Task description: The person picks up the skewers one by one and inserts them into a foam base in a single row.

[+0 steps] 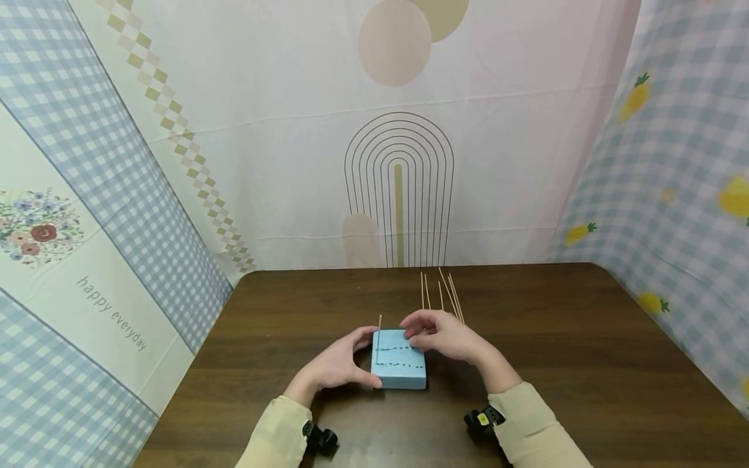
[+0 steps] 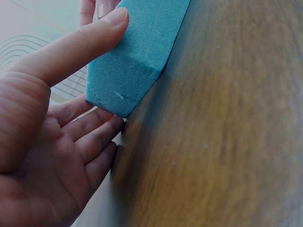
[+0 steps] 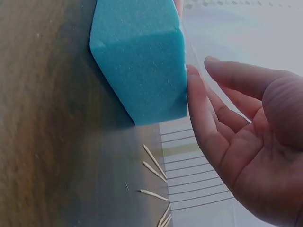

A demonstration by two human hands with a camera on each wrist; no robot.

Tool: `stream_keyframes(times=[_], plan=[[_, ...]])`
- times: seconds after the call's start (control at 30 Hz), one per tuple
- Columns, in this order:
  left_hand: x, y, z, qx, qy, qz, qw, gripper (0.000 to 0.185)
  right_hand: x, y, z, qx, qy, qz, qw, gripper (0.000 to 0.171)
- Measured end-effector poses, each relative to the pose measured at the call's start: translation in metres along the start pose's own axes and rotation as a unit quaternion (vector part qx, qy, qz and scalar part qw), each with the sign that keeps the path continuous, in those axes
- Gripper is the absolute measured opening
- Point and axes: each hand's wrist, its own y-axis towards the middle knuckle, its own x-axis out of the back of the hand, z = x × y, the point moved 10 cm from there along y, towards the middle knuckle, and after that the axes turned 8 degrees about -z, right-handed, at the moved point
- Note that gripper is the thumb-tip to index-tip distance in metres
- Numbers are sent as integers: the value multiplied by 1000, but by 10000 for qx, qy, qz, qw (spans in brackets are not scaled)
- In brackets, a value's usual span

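Observation:
A light blue foam-like block (image 1: 400, 378) sits on the table, with rows of small dark marks across its top. One thin wooden stick (image 1: 379, 328) stands upright near the block's left side. My left hand (image 1: 336, 364) grips the block from the left, thumb at the near corner and fingers toward the far side. Over the block's far right part is my right hand (image 1: 447, 337). In the right wrist view its index finger (image 3: 196, 101) rests against the block's top edge, while the thumb is apart from it. I see nothing held in that hand.
Several loose wooden sticks (image 1: 450, 292) lie on the brown table (image 1: 281, 305) behind the right hand, and their pointed ends show in the right wrist view. A patterned cloth (image 1: 281, 162) hangs at the table's far edge, with checked cloth on both sides.

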Motion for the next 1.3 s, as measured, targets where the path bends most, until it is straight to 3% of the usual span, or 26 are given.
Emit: stream_keyframes(times=[0.47, 0.77, 1.03, 1.3], plan=[[0, -1, 1, 31, 61, -5, 10000, 107, 22, 1, -7, -40, -51, -312, 9995, 31], [0, -2, 1, 37, 119, -7, 9999, 109, 59, -1, -23, -57, 345, -838, 9959, 39], [1, -1, 1, 9, 132, -7, 9999, 108, 104, -8, -57, -629, 567, -1886, 9784, 45], [1, -2, 2, 9, 120, -9, 9999, 107, 110, -12, -83, -1049, 285, -2056, 9726, 51]])
